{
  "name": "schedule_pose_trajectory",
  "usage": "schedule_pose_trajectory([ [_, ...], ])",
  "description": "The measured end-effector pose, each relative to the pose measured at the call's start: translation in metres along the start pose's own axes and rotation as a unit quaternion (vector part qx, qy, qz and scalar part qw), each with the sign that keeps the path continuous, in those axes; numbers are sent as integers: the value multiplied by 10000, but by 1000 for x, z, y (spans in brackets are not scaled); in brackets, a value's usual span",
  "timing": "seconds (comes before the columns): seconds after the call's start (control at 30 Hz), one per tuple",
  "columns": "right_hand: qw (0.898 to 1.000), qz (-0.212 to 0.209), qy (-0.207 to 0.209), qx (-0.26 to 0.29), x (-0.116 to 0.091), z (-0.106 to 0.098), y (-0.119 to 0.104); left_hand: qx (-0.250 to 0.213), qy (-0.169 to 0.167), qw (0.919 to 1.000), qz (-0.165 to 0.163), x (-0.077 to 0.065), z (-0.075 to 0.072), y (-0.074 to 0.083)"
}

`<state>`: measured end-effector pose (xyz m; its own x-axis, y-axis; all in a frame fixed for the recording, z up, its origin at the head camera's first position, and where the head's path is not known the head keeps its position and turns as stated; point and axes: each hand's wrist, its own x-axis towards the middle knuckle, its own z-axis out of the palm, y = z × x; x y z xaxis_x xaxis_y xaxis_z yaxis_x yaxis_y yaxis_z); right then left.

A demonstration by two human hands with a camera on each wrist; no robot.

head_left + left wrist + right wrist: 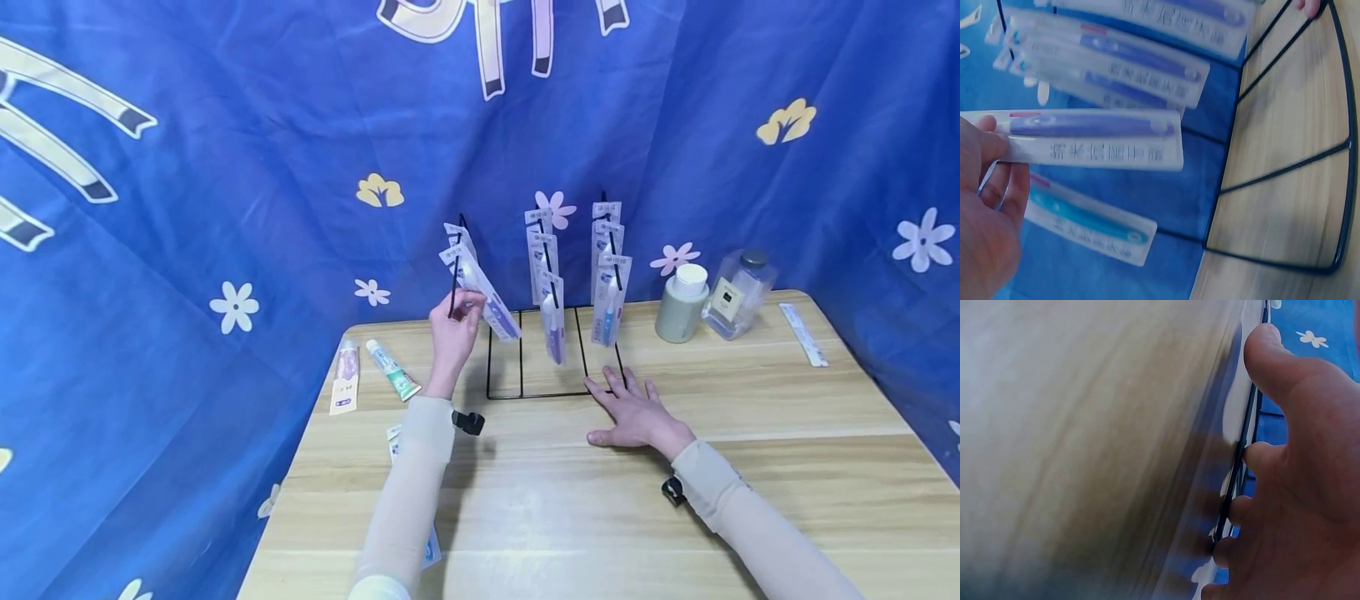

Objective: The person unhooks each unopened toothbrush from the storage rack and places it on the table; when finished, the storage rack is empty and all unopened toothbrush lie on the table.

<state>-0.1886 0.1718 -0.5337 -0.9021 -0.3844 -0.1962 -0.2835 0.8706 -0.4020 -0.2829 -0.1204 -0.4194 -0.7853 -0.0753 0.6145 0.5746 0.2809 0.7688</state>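
Observation:
My left hand pinches a packaged purple toothbrush on the left front hook of a black wire rack. In the left wrist view that toothbrush pack lies between thumb and fingers, and a pack with a blue toothbrush hangs behind. More toothbrush packs hang from the middle hooks and the right hooks. With fingers spread, my right hand rests at the rack's front right corner. In the right wrist view its fingertips touch the black wire.
A purple tube and a green-white toothpaste tube lie at the left. Flat packs are partly under my left forearm. A grey bottle, a clear bottle and a slim pack are at the right. Blue cloth hangs behind.

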Motion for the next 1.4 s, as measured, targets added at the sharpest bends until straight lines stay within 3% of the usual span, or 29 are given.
schedule_pose_trajectory([
  [0.13, 10000, 14, -55, 64, 1, 3, -1, -94, -187, 9995, 222, -6, 5, -6],
  [0.27, 10000, 3, -61, 60, 2, 5, 0, -288, -654, 9971, 252, -15, 3, -13],
  [0.47, 9999, -31, -94, 76, 2, 7, 1, -26, -1659, 9851, -445, -50, -17, -5],
  [0.63, 10000, 0, -43, 30, 1, 3, 0, 540, -2246, 9632, -1376, -87, -45, -1],
  [0.87, 10000, -2, -55, -23, 1, 3, 1, 1464, -2090, 9340, -2502, -138, -95, -1],
  [1.03, 10000, 10, 42, -86, 3, 4, 2, 2331, -2174, 9110, -2616, -158, -119, -1],
  [1.23, 9999, 48, 0, -107, 2, 3, 2, 3058, -2437, 8779, -2763, -170, -129, 2],
  [1.4, 9999, 2, 75, -133, 2, 3, 1, 3571, -2421, 8680, -2457, -177, -129, 9],
])
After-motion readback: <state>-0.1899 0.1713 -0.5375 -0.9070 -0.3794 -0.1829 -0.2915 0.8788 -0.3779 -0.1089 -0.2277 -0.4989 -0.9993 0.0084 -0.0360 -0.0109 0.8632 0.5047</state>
